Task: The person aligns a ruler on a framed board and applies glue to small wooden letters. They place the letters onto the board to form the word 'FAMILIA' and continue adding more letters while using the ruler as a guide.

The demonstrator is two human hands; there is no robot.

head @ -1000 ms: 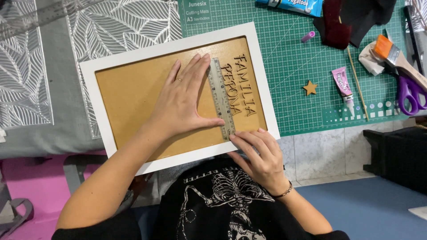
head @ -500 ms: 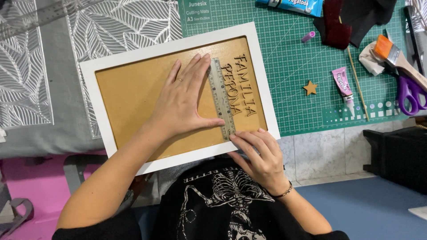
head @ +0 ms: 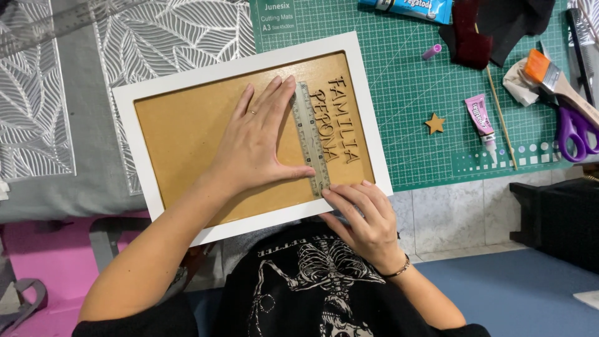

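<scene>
Nothing has shifted: left hand [head: 259, 146] flat, fingers spread, pressing the ruler [head: 312, 138] on the frame [head: 249, 134]; right hand [head: 365, 218] seemingly steadies its end.

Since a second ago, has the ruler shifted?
No. The ruler lies at the same spot against the wooden letters and the white frame, pinned by the left hand.

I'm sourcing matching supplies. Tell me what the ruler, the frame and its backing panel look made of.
Ruler: clear plastic, likely acrylic; the panel shows through it.
Frame: smooth matte white, probably painted wood or MDF.
Backing panel: flat tan fibreboard, apparently unfinished.
</scene>
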